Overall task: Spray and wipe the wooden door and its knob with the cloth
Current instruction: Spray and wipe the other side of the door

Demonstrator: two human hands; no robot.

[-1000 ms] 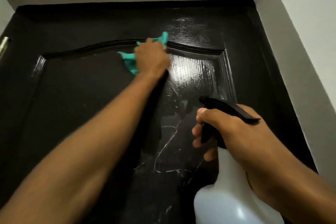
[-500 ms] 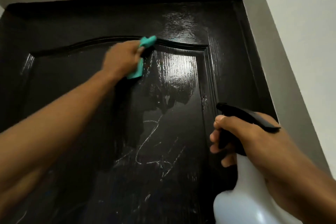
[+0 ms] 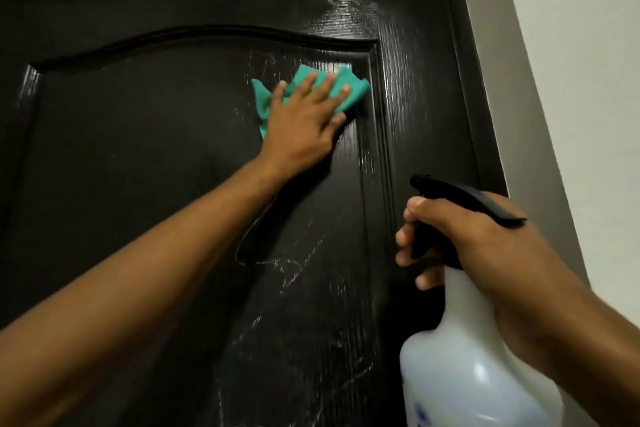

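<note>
- Head view: the dark, glossy, wood-grained door (image 3: pixel 145 163) fills the frame, and its recessed arched panel (image 3: pixel 138 184) is the landmark here.
- The left hand (image 3: pixel 304 114) lies flat near the panel's upper right corner, fingers straight and spread, pressing the crumpled teal cloth (image 3: pixel 341 88) against the door.
- The cloth's right edge sits just beside the panel's right moulding (image 3: pixel 375 135), so little room is left that way; the open run lies leftward across the panel and downward.
- Below the hand, still inside the panel, pale smeary streaks (image 3: pixel 294 267) trail towards the bottom of the frame. I judge these the next ground to cover, straight down from the cloth.
- The left hand is the nearer one to them, its forearm already crossing that part of the panel.
- The right hand (image 3: pixel 464 239) is curled around the neck of the translucent white spray bottle with a black trigger head (image 3: pixel 464 367), held right of the panel's moulding and off the door.
- Right of the door runs the pale wall (image 3: pixel 571 80).
- The knob is not in view.
</note>
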